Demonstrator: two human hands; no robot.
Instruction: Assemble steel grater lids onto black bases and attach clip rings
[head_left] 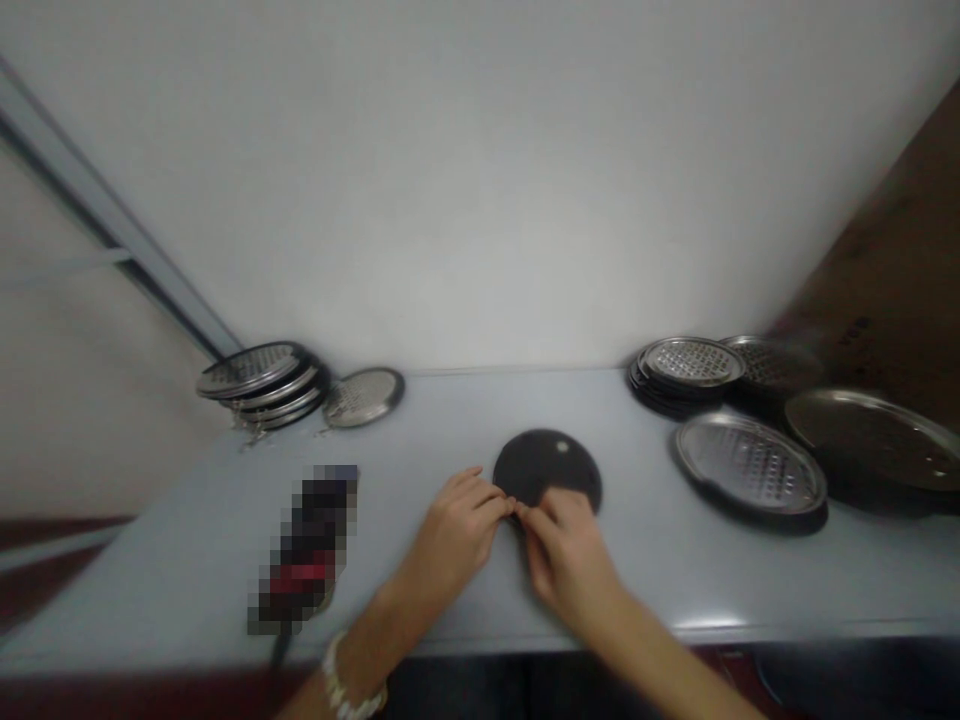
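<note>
A round black disc [536, 465] lies on the table in front of me, with a small pale spot near its far right edge. Both hands meet at its near left edge. My left hand [465, 515] is closed in a pinch there, thumb and forefinger together. Right against those fingertips, my right hand [562, 540] pinches too, its knuckles covering the disc's near side. Whatever sits between the fingertips is too small and blurred to make out.
Perforated metal discs are stacked at the back left [259, 375], beside a single disc [365, 397]. More stand at the back right [690, 362], near a loose disc [750, 465] and a large round tray [877, 440]. A pixelated object [304, 550] lies on the grey table [420, 420].
</note>
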